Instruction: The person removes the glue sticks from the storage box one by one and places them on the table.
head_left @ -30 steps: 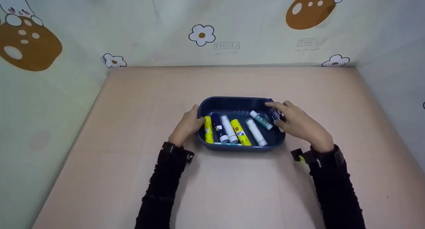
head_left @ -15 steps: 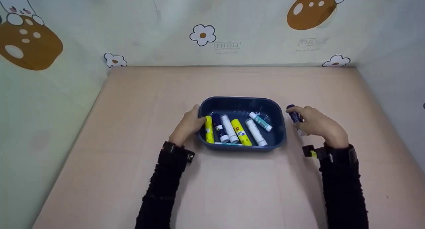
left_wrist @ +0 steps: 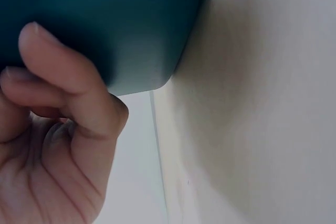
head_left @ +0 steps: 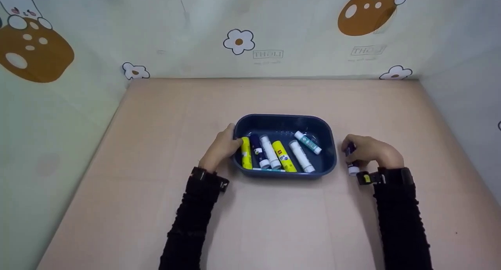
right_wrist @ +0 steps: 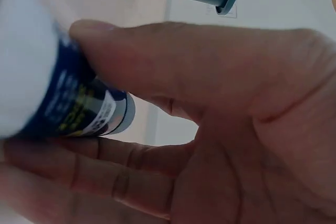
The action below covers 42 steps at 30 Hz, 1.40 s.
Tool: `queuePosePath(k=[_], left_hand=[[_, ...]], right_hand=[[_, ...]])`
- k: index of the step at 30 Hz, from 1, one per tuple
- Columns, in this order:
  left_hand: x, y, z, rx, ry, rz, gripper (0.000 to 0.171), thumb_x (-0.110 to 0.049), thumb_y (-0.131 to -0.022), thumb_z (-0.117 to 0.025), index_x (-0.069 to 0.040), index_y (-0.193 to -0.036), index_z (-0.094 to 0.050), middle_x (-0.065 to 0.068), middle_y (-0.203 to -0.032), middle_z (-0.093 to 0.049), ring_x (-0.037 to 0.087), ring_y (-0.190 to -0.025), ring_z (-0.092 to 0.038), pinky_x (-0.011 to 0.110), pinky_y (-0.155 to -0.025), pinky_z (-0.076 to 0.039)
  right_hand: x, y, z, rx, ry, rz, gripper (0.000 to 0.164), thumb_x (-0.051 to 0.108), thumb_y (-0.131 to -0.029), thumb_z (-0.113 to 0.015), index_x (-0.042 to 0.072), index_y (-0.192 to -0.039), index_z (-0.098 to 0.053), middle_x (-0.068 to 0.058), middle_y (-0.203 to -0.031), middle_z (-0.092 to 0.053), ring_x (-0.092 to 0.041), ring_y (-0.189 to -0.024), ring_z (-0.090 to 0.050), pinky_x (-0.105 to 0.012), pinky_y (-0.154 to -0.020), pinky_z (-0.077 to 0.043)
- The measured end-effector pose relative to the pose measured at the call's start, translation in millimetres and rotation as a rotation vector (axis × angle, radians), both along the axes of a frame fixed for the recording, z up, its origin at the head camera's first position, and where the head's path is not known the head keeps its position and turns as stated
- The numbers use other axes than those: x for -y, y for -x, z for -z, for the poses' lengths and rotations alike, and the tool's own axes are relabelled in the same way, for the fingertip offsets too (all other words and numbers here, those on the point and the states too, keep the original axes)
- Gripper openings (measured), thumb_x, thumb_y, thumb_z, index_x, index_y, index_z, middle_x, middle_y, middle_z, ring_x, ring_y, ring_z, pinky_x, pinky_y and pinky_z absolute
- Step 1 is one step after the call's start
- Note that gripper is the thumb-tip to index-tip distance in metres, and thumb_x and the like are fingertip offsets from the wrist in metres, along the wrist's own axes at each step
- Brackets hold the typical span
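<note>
A dark blue plastic bin stands mid-table in the head view. My left hand grips its left side, thumb over the rim; in the left wrist view curled fingers lie along the outer wall. To the right of the bin, my right hand holds a dark blue glue stick with a white end, low over the table. The right wrist view shows thumb and fingers on opposite sides of this glue stick. Inside the bin lie several glue sticks, including yellow ones, white ones and a teal one.
The light wooden table runs back to a pale wall printed with flowers. Side walls rise to left and right. A thin stick lies along the bin's front inner edge.
My right hand has lifted the dark blue glue stick out of the bin's right end, carried it right and lowered it beside the bin. My left hand has stayed on the bin.
</note>
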<state>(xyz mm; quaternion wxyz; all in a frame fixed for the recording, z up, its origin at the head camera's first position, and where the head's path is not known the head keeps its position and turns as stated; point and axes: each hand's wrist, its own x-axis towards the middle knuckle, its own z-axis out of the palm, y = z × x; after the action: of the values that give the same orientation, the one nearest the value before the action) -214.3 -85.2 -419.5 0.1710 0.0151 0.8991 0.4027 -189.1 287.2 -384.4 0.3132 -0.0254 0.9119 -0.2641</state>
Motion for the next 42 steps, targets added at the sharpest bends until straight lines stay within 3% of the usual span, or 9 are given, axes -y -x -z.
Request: queuePosePath(k=[13, 17, 21, 27, 34, 42], left_hand=[[-0.5, -1.6, -4.0, 0.012, -0.003, -0.009, 0.039, -0.014, -0.094, -0.046, -0.002, -0.129, -0.036, 0.024, -0.133, -0.047, 0.031, -0.114, -0.053, 0.042, -0.093, -0.047], [-0.8, -1.6, -4.0, 0.016, -0.008, -0.011, 0.039, -0.014, -0.094, -0.046, -0.002, -0.129, -0.037, 0.023, -0.131, -0.049, 0.031, -0.108, -0.056, 0.039, -0.087, -0.050], [-0.7, -1.2, -3.4, 0.016, -0.002, -0.010, 0.038, -0.014, -0.094, -0.046, -0.002, -0.129, -0.037, 0.023, -0.130, -0.050, 0.030, -0.105, -0.057, 0.038, -0.084, -0.051], [-0.6, -1.0, -3.2, 0.023, 0.002, -0.009, 0.041, -0.015, -0.094, -0.046, -0.003, -0.132, -0.035, 0.023, -0.132, -0.048, 0.031, -0.108, -0.057, 0.039, -0.085, -0.051], [-0.3, -1.2, -3.1, 0.007, 0.005, -0.005, 0.040, -0.014, -0.094, -0.046, -0.002, -0.130, -0.036, 0.023, -0.132, -0.049, 0.030, -0.111, -0.054, 0.041, -0.090, -0.048], [-0.8, -1.0, -2.6, 0.019, 0.012, -0.008, 0.040, -0.015, -0.094, -0.045, -0.003, -0.132, -0.035, 0.023, -0.134, -0.047, 0.030, -0.111, -0.054, 0.041, -0.090, -0.049]], right_hand=[[4.4, -1.8, -5.0, 0.001, -0.001, -0.025, 0.038, 0.007, -0.082, -0.060, 0.004, -0.118, -0.050, -0.019, -0.102, -0.054, -0.021, -0.069, -0.060, -0.031, -0.063, -0.051], [6.3, -2.4, -9.2, -0.093, -0.094, -0.084, 0.041, 0.009, -0.083, -0.061, 0.006, -0.123, -0.051, -0.020, -0.103, -0.051, -0.026, -0.079, -0.055, -0.037, -0.065, -0.048], [10.4, -4.7, -15.3, -0.176, -0.170, -0.074, 0.046, 0.013, -0.086, -0.061, 0.009, -0.130, -0.048, -0.025, -0.115, -0.043, -0.034, -0.093, -0.049, -0.050, -0.075, -0.045], [16.9, -7.6, -23.7, -0.333, -0.130, -0.070, 0.048, 0.010, -0.085, -0.059, 0.003, -0.130, -0.044, -0.034, -0.119, -0.039, -0.041, -0.098, -0.047, -0.055, -0.081, -0.042], [31.6, -11.5, -31.4, -0.432, -0.063, -0.046, 0.050, 0.012, -0.089, -0.056, 0.005, -0.135, -0.040, -0.031, -0.132, -0.035, -0.043, -0.117, -0.036, -0.059, -0.093, -0.036], [66.4, -10.9, -18.5, -0.565, 0.038, -0.076, 0.043, 0.007, -0.088, -0.059, 0.005, -0.130, -0.048, -0.023, -0.129, -0.040, -0.039, -0.121, -0.038, -0.055, -0.100, -0.035]])
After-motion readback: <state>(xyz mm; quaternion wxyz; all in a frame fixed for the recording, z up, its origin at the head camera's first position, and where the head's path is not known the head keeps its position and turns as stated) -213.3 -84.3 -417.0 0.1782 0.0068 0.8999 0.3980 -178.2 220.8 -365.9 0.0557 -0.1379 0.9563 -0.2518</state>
